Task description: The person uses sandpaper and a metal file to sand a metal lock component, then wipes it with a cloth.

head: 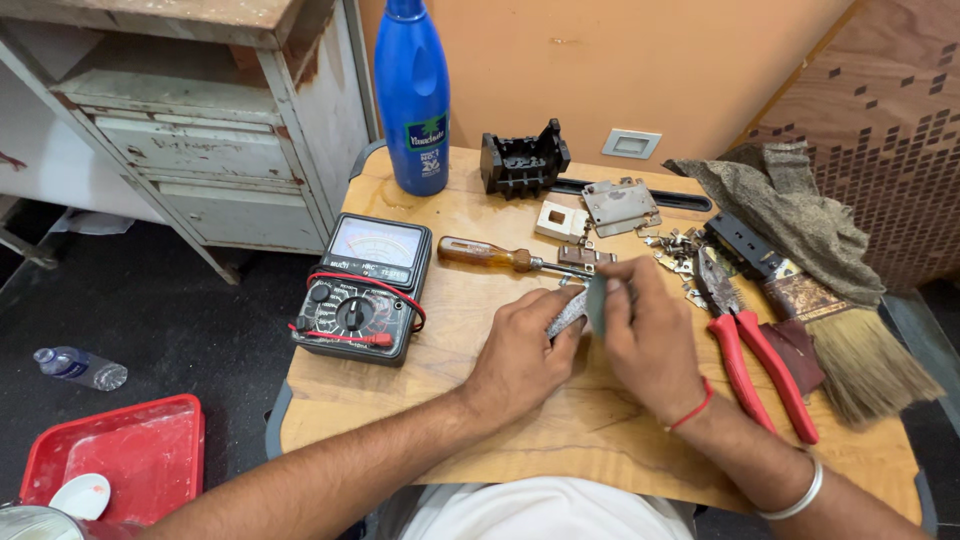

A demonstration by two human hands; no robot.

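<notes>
A small grey metal piece (566, 315) sits pinched between the thumb and fingers of the left hand (520, 355), held just above the middle of the wooden desk (560, 420). Pressed against its upper end is a small dark greenish scrap (596, 303), flat and upright, which the right hand (648, 335) grasps in its fingertips. So both grips are closed, each on its own item, and the two items touch where the hands meet.

Just behind the hands lies a screwdriver (500, 257) with an amber handle, its shaft pointing right towards them. To the left rests an analogue multimeter (362, 290) with red leads wound over it. To the right, red-handled pliers (752, 350) lie lengthwise, with a paintbrush (850, 350) just beyond and a scatter of small metal parts (675, 250) near the plier jaws. A blue bottle (412, 95) stands at the desk's far edge, beside a black plastic housing (522, 160).
</notes>
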